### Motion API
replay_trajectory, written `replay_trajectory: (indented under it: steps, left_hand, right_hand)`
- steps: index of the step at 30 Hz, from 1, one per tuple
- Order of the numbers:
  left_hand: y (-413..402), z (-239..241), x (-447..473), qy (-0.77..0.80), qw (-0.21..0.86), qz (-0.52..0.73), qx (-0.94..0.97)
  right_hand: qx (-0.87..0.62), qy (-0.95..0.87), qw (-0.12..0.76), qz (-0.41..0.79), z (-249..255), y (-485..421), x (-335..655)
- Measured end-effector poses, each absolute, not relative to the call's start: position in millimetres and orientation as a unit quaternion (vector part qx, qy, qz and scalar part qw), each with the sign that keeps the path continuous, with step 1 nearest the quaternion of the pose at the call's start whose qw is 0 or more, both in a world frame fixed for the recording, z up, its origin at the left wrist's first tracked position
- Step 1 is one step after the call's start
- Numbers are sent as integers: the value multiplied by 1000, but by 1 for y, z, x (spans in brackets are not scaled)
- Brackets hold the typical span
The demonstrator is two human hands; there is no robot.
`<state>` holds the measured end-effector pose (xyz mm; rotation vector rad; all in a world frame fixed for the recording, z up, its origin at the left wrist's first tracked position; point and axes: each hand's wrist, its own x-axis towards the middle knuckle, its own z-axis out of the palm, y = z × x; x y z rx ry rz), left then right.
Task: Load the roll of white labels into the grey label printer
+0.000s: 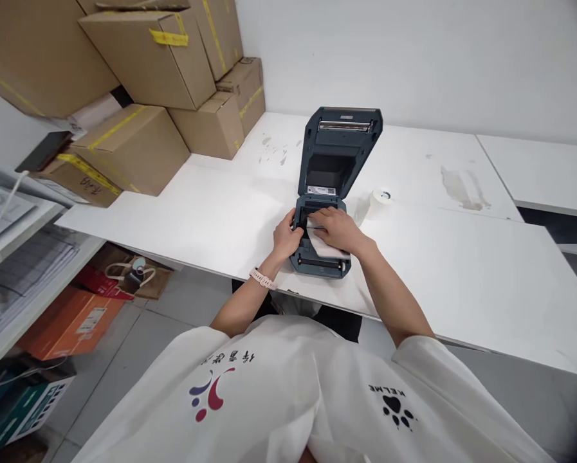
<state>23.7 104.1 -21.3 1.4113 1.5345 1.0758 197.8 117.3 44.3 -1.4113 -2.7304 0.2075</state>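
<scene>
A dark blue-grey label printer point(339, 145) stands on the white table point(462, 270) with its lid raised. My left hand point(286, 239) grips the left side of the printer's open base, fingers curled around it. My right hand point(337, 229) lies over the paper bay, fingers pressed down on a strip of white label paper point(324, 249) that runs out toward the front slot. A small white paper roll point(379, 201) stands on the table just right of the printer. A pale watch sits on my left wrist.
Several cardboard boxes point(134, 145) with yellow tape are stacked at the table's far left corner. A shelf point(22, 257) with papers stands on the left, with orange and green boxes and a bag on the floor below. A second white table point(539, 170) adjoins at the right.
</scene>
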Motion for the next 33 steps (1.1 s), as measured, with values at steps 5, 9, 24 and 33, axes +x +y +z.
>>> replay_trajectory:
  steps: [5, 9, 24, 33]
  left_hand:
    - [98, -18, 25, 532, 445, 474, 542]
    - [96, -14, 28, 517, 490, 477, 514]
    - [99, -15, 26, 517, 493, 474, 515]
    - [99, -21, 24, 525, 478, 457, 536]
  right_hand:
    - [-429, -868, 220, 117, 31, 56, 222]
    - [-448, -842, 289, 83, 11, 18, 215]
    - [-493, -837, 233, 52, 14, 4, 208]
    - [-475, -847, 234, 36, 6, 0, 204]
